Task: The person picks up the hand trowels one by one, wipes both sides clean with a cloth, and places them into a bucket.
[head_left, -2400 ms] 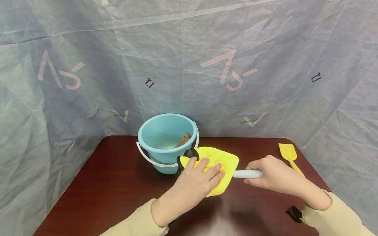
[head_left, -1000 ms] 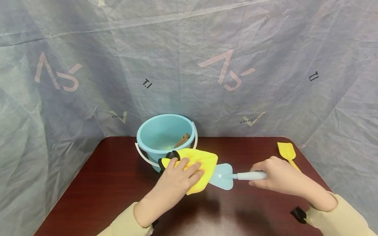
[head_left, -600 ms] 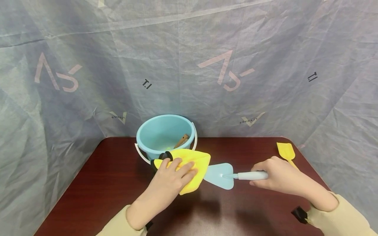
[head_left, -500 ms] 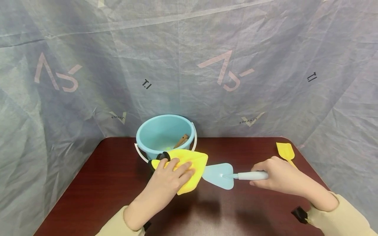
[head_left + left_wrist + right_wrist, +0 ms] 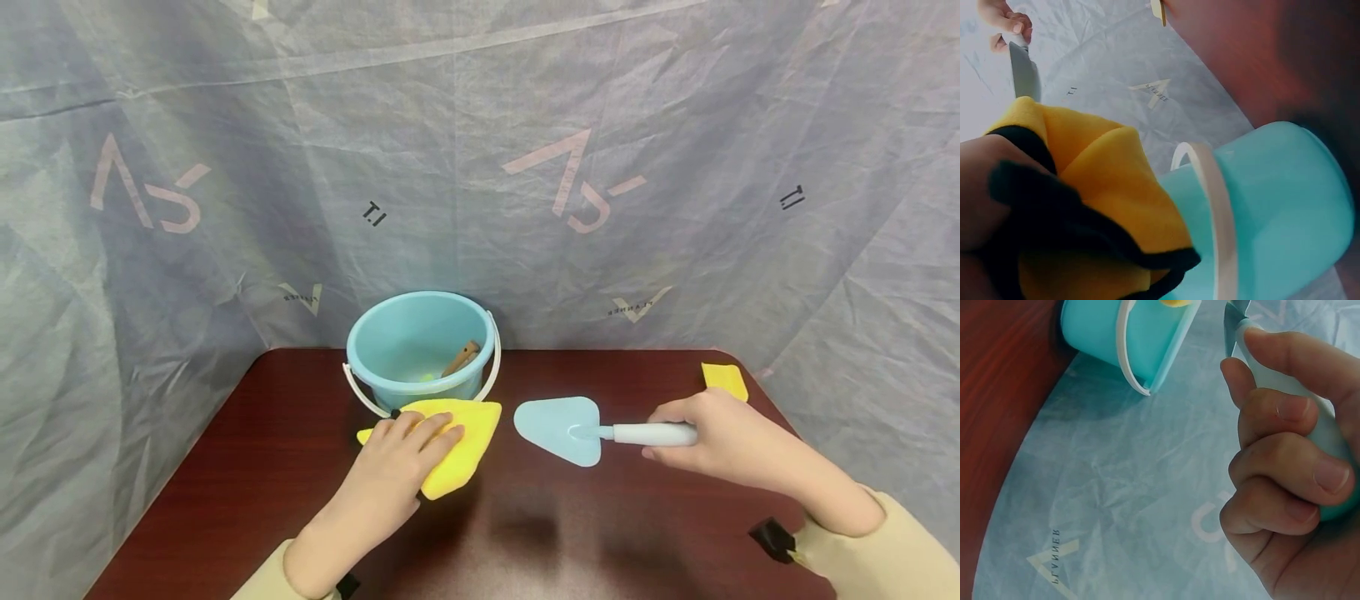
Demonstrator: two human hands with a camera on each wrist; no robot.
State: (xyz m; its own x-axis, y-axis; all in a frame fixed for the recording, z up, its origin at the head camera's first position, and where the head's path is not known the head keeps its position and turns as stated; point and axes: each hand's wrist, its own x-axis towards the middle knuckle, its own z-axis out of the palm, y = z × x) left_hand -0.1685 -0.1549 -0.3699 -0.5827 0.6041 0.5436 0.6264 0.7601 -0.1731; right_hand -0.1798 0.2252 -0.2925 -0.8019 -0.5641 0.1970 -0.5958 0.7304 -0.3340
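My left hand point(image 5: 397, 462) grips a yellow cloth point(image 5: 468, 437) with black edging, bunched up in front of the bucket. In the left wrist view the folded cloth point(image 5: 1104, 169) overlaps the bucket's white handle. My right hand point(image 5: 723, 437) has its fingers wrapped round the pale handle of a light blue trowel point(image 5: 562, 427), held above the table with its blade pointing left. The right wrist view shows those fingers curled round the trowel handle point(image 5: 1279, 381). A gap separates the trowel blade from the cloth.
A light blue bucket point(image 5: 375, 379) stands at the back of the dark red table point(image 5: 247, 467), with a brown wooden-handled object point(image 5: 461, 358) inside. A yellow toy shovel point(image 5: 725, 381) lies at the back right, partly hidden by my right hand. Grey fabric point(image 5: 465, 167) hangs behind.
The cloth, earlier wrapped over the trowel blade, has moved left with my left hand and come off it. The whole blade now shows; my right hand has shifted slightly right.
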